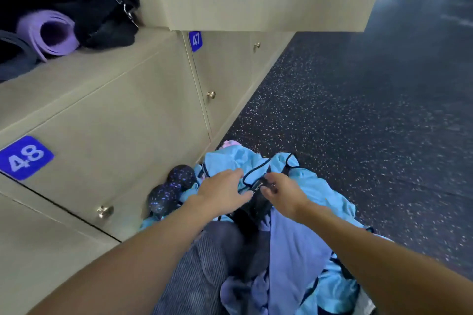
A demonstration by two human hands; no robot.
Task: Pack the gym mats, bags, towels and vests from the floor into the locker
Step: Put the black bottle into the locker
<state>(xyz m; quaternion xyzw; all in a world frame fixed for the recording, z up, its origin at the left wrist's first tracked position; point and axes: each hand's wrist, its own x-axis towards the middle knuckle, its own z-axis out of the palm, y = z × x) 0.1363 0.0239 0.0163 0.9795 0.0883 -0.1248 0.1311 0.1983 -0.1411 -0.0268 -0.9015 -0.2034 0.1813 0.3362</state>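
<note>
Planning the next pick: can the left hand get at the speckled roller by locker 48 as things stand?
Probably yes. The speckled roller lies against the locker front, its top uncovered, just beside the left hand resting on the blue vests. Only a vest edge touches it; nothing stands between.

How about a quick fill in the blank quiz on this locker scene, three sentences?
1. The rolled mat in the open locker is ____ in colour.
2. The closed door right under it is numbered ____.
3. The speckled roller beside the left hand lies on the ____.
Missing words: purple; 48; floor.
</note>
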